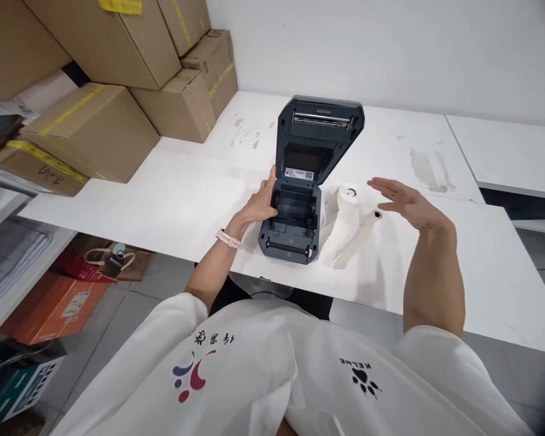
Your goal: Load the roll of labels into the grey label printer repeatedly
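Observation:
A dark label printer (pixel 295 236) stands on the white table with its lid (pixel 320 133) raised, and its inner bay shows no roll. My left hand (pixel 260 203) grips the printer's left side near the hinge, thumb over the rim of the bay. To the right of the printer, a wide roll of white labels (pixel 347 194) lies with its strip unwound toward me. Beside it is a narrower white roll (pixel 367 227) with a dark core, also partly unrolled. My right hand (pixel 404 203) hovers open just right of these rolls, fingers stretched out and holding nothing.
Cardboard boxes (pixel 95 130) with yellow tape are stacked at the back left of the table (pixel 200 200). A white wall (pixel 390 54) rises behind. Below on the left are a shelf with papers and an orange box (pixel 57 306) on the floor.

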{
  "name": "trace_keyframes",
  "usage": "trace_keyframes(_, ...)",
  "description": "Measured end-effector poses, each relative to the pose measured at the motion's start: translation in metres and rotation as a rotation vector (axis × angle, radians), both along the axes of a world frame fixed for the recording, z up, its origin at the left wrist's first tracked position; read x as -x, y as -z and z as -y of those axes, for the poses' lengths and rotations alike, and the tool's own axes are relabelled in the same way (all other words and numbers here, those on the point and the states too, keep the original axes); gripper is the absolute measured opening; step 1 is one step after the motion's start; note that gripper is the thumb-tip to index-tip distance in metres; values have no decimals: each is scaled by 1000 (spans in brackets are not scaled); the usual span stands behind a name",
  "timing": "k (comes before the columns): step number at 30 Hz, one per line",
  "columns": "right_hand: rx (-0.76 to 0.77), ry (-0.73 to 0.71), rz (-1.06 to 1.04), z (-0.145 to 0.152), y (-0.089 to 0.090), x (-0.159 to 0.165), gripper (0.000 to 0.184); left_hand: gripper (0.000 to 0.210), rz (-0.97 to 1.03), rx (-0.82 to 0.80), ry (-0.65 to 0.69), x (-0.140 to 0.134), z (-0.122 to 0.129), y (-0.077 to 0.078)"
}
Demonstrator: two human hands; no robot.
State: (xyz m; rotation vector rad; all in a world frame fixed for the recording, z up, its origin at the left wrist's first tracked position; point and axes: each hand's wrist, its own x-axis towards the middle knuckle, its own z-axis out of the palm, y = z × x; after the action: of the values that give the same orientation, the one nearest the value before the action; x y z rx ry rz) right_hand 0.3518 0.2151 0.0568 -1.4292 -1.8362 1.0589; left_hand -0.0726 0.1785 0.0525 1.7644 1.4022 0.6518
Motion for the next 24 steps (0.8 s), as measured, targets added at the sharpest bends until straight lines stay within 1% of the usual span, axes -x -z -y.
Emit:
trace_keyframes(2, 85, 37, -64, 9, 8, -20, 55, 133, 4, -10, 10, 1, 0, 0)
trace_keyframes(4, 169, 40, -104, 15, 22, -28, 57, 130, 22, -5, 4, 1, 1, 0)
trace_keyframes(6, 208, 26, -125, 19, 36, -22, 60, 125, 53, 9, -13, 1, 2, 1)
trace_keyframes(8, 235, 26, -155, 23, 45, -9, 56, 121, 101, 11, -29, 1, 4, 3)
trace_keyframes(10, 258, 41, -196, 27, 49, 4, 47, 117, 156, -12, -36, 2, 6, 8)
trace_keyframes(12, 220, 59, -269, 34, 46, 11, 41, 113, 198, -49, -40, 2, 10, 14)
trace_keyframes(14, 114, 75, -361, 41, 38, 16, 47, 108, 215, -77, -65, 0, 15, 22)
trace_keyframes(16, 18, 80, -445, 46, 26, 26, 63, 102, 223, -87, -112, -2, 18, 29)
trace_keyframes(17, -5, 39, -471, 47, 17, 34, 72, 100, 229, -87, -139, -3, 20, 32)
trace_keyframes(18, -7, -49, -478, 47, 7, 46, 80, 99, 239, -86, -163, -5, 21, 35)
trace_keyframes(19, 7, -180, -459, 46, -5, 62, 84, 98, 251, -83, -182, -6, 21, 37)
trace_keyframes(21, 55, -494, -322, 40, -29, 99, 83, 98, 274, -73, -211, -7, 21, 41)
trace_keyframes(22, 67, -607, -200, 37, -39, 120, 78, 98, 286, -65, -223, -7, 21, 42)
trace_keyframes(23, 36, -653, -65, 34, -48, 141, 72, 98, 299, -56, -234, -7, 21, 43)
trace_keyframes(24, -29, -651, 86, 31, -53, 161, 65, 97, 312, -47, -243, -8, 20, 44)
